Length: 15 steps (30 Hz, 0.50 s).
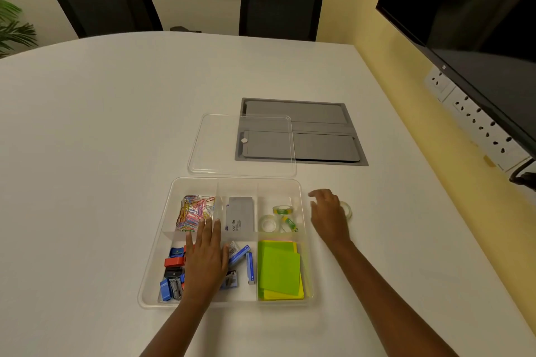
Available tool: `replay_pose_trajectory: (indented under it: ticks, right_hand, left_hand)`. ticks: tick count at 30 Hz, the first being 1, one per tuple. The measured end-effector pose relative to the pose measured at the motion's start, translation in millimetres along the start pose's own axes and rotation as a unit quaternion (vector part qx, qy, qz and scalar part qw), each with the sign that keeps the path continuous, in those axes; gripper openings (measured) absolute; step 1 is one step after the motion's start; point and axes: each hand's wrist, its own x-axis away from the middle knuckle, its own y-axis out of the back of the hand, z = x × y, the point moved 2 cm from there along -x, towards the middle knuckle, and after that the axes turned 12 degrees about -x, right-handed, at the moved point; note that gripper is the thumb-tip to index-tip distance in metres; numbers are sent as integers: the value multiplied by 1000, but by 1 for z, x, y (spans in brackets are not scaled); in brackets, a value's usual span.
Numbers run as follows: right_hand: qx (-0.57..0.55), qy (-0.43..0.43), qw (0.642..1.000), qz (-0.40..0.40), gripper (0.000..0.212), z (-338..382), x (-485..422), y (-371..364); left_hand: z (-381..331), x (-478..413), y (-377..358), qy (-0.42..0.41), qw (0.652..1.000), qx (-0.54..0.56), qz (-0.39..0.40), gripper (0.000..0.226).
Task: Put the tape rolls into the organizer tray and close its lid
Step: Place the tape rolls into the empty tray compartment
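Note:
The clear organizer tray (304, 191) sits on the white table in front of me. Its far right compartment holds three tape rolls: a clear one (268, 224), a green-labelled one (282, 209) and another green-labelled one (289, 223) standing on edge. One more clear tape roll (348, 209) lies on the table just right of the tray, partly hidden behind my right hand (329, 216), which hovers over it with fingers spread. My left hand (207, 252) lies flat over the tray's middle compartments. The clear lid (220, 151) lies flat on the table behind the tray.
Other compartments hold coloured paper clips (193, 211), a grey box (240, 214), sharpeners (172, 272), blue staple boxes (245, 258) and green sticky notes (280, 269). A grey cable hatch (319, 133) is set into the table behind the lid. A wall monitor (478, 23) hangs at the right.

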Motion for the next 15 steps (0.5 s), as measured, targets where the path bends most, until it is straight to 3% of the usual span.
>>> replay_pose_trajectory:
  ticks: [4,7,12,15]
  right_hand:
    - [77,-124,988,58,40,-40,8,8]
    - [110,-154,978,89,45,-55,15,9]
    - [124,-150,979,59,33,-57,18,8]
    - [47,-201,978,36,26,-58,18,7]
  left_hand:
    - [1,0,-2,-1,1000,9,-3,110]
    - [3,0,-5,2,1000,6,3,116]
    - [3,-1,-5,4,1000,-5,13,119]
    - [3,-1,-5,7,1000,-10,17,121]
